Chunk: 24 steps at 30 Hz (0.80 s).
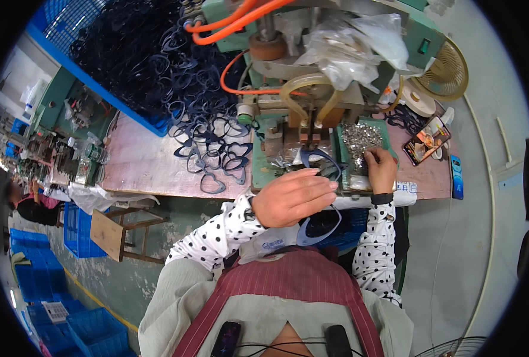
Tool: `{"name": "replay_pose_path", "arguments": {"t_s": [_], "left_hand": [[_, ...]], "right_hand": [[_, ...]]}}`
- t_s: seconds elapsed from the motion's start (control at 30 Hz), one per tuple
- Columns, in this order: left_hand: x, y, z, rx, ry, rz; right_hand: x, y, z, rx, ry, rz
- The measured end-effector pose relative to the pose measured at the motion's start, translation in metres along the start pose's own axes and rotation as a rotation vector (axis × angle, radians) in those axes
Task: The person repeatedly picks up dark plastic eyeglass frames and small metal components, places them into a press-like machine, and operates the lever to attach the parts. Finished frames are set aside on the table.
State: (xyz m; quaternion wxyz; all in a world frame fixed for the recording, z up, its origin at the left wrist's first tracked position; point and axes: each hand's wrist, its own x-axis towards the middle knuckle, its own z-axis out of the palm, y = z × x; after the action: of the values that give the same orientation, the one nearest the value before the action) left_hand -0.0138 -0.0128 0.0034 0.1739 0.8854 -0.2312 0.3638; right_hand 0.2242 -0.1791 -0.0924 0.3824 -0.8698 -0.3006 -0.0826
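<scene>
Right hand [383, 169] at small metal pieces [362, 140], near blue-printed white plastic [405, 189].

Obstacle beyond left fingers [312, 190]: tool head [333, 117]

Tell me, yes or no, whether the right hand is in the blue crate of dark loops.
No, the right hand is at the small shiny metal pieces.

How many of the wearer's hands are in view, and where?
2: the left hand by the blue frame, the right hand at the small silver pieces. Neither is hidden.
</scene>
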Motion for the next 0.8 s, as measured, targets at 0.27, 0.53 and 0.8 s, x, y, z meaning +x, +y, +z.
{"name": "replay_pose_path", "arguments": {"t_s": [0.27,0.53,0.8], "left_hand": [[-0.084,-0.083,-0.01,0.649,0.271,-0.505],[-0.139,-0.159,-0.003,0.669,-0.326,-0.515],[-0.108,-0.105,-0.029,0.287,0.428,-0.894]], "right_hand": [[-0.006,-0.009,0.009,0.178,0.19,0.047],[-0.009,-0.012,0.007,0.109,0.316,-0.029],[-0.01,-0.012,0.012,-0.071,0.315,-0.12]]}}
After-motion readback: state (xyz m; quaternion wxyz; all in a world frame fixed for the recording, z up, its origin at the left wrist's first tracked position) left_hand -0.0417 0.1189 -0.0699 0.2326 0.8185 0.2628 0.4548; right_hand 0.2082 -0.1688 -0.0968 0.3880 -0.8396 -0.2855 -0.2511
